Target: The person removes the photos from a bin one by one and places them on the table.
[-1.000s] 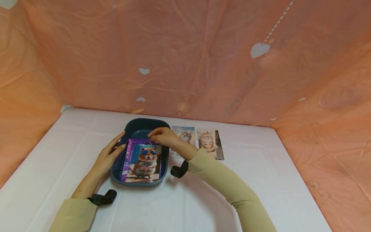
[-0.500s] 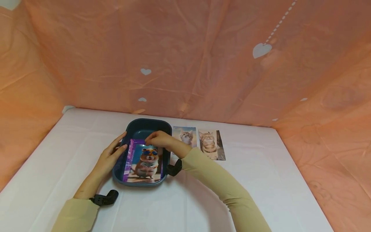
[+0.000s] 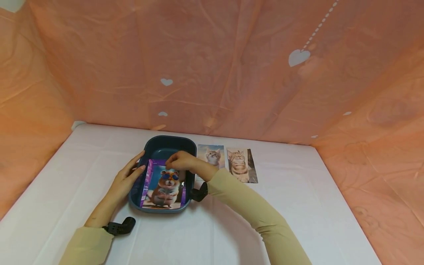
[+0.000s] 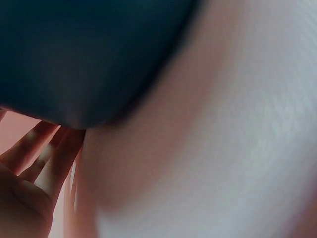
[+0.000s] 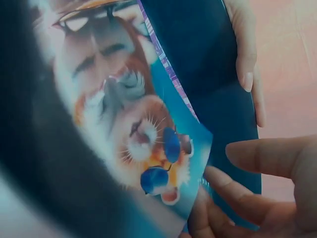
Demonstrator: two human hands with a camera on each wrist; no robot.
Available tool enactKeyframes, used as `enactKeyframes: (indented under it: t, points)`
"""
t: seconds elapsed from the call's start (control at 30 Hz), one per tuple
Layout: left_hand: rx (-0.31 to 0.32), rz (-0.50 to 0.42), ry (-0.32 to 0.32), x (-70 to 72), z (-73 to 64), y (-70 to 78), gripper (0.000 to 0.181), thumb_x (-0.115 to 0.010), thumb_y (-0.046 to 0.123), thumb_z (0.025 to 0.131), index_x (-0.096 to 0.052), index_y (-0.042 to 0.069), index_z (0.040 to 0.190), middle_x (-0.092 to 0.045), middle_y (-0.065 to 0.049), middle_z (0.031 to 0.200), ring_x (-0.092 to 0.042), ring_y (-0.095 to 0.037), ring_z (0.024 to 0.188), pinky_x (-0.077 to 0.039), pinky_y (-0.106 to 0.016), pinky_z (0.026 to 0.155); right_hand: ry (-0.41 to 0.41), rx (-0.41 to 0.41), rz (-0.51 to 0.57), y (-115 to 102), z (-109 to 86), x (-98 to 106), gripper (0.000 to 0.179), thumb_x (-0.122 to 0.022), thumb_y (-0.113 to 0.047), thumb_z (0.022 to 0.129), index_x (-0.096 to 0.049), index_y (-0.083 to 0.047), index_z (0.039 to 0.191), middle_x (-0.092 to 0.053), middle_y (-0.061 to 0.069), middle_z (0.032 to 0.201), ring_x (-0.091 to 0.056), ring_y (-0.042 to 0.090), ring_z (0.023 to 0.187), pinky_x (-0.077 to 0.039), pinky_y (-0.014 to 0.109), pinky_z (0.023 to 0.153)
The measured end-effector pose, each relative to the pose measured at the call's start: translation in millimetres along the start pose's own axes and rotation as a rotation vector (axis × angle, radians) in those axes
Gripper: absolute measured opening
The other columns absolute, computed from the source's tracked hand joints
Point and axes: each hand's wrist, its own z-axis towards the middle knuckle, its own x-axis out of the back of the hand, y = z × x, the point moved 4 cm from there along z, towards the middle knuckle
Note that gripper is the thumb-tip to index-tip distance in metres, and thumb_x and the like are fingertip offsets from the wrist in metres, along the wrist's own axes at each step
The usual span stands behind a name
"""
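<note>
A dark blue-green plastic bin (image 3: 134, 195) lies on the table in the head view. Inside it is a glossy picture card of a hamster in blue sunglasses (image 3: 164, 189), on top of a purple-edged sheet (image 3: 148, 180). My right hand (image 3: 182, 161) pinches the card's far edge, which bows upward in the right wrist view. One fingertip (image 5: 212, 171) sits on the edge there, others partly behind the card. My left hand (image 3: 124, 180) rests against the bin's left rim, fingers fairly straight. In the left wrist view its fingers (image 4: 57, 166) touch the bin's outer wall.
Right of the bin lie a kitten picture card (image 3: 212, 156), partly behind my right forearm, and a tabby cat picture card (image 3: 237, 162) overlapping a dark-edged one (image 3: 252, 171). An orange curtain (image 3: 205, 66) with white hearts closes off the white table (image 3: 291, 195) at the back and sides.
My right hand has shifted slightly left and near, from above the card's far corner onto its far edge. The hamster card now lies straighter over the purple sheet. My left hand stays put.
</note>
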Motion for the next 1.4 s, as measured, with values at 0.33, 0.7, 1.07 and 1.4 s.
enactKeyframes:
  t: [0.33, 0.7, 1.07, 1.4]
  points:
    - [0.019, 0.000, -0.005, 0.3, 1.2, -0.7, 0.055, -0.041, 0.039, 0.097, -0.022, 0.030, 0.148, -0.039, -0.025, 0.138, -0.042, -0.038, 0.122, -0.030, -0.059, 0.100, -0.050, 0.075, 0.037, 1, -1.4, 2, 0.026, -0.059, -0.016, 0.088, -0.069, -0.014, 0.111, -0.063, 0.003, 0.119, -0.057, 0.016, 0.109, -0.046, 0.028, 0.092]
    - [-0.002, 0.018, 0.008, 0.4, 1.4, -0.1, 0.054, -0.041, 0.037, 0.098, -0.023, 0.029, 0.147, -0.044, -0.025, 0.135, -0.045, -0.035, 0.118, -0.035, -0.055, 0.097, -0.105, 0.178, 0.130, 2, -5.5, 7, 0.038, -0.061, 0.001, 0.081, -0.068, -0.017, 0.114, -0.062, 0.001, 0.121, -0.055, 0.015, 0.111, -0.049, 0.027, 0.088]
    - [-0.001, 0.020, 0.007, 0.4, 0.7, -0.8, 0.054, -0.042, 0.036, 0.098, -0.022, 0.026, 0.148, -0.042, -0.026, 0.136, -0.044, -0.038, 0.121, -0.033, -0.057, 0.100, -0.010, 0.227, 0.256, 3, -8.6, 14, 0.032, -0.062, -0.001, 0.083, -0.068, -0.011, 0.112, -0.065, 0.006, 0.117, -0.061, 0.012, 0.096, -0.051, 0.025, 0.080]
    - [0.009, 0.014, -0.003, 0.0, 0.1, -0.8, 0.055, -0.041, 0.037, 0.098, -0.021, 0.027, 0.148, -0.039, -0.026, 0.138, -0.041, -0.039, 0.123, -0.031, -0.060, 0.100, 0.067, 0.200, 0.328, 12, -14.8, 30, 0.028, -0.061, -0.008, 0.087, -0.067, -0.013, 0.114, -0.062, 0.002, 0.122, -0.058, 0.009, 0.100, -0.051, 0.026, 0.074]
